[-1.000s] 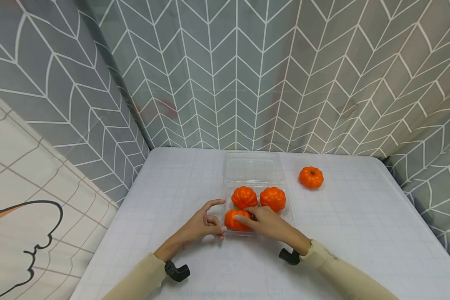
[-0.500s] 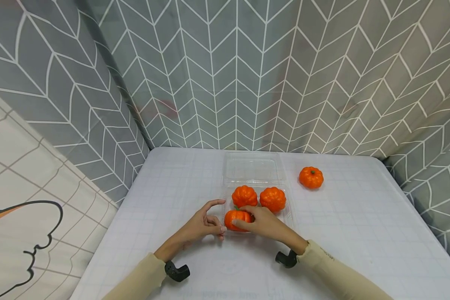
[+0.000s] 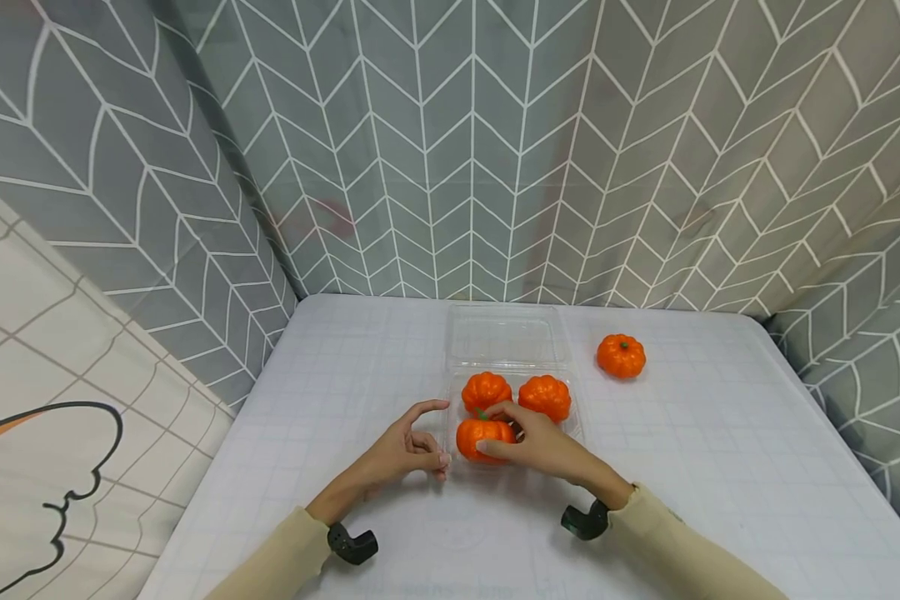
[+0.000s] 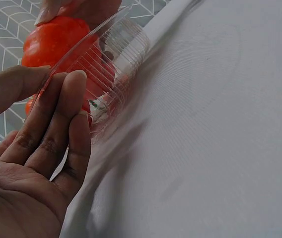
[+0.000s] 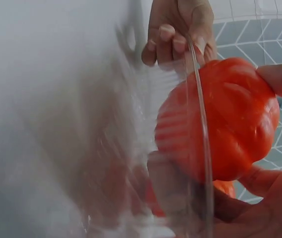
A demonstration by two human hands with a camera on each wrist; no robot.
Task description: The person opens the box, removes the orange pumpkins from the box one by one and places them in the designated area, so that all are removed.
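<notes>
A clear plastic clamshell box (image 3: 574,427) lies on the table with its lid folded back. My right hand (image 3: 546,448) grips a small orange pumpkin (image 3: 474,442) at the front left of the box, thumb on the near side and fingers behind. In the right wrist view this pumpkin (image 5: 235,119) overlaps the box's rim (image 5: 204,139). My left hand (image 3: 399,457) pinches the box's left rim, thumb and fingertips on either side of the plastic wall (image 4: 74,59). Two more pumpkins, one at the back left (image 3: 486,390) and one at the right (image 3: 544,395), sit inside.
Another orange pumpkin (image 3: 621,357) with a green stem stands on the white-covered table (image 3: 690,450), right of the box. The transparent lid (image 3: 507,335) lies flat behind the base. Patterned grey curtains (image 3: 435,167) border the table at the back and sides.
My right hand has shifted the gripped pumpkin slightly right, and its green stem now shows at the top. The left hand has stayed at the box's rim.
</notes>
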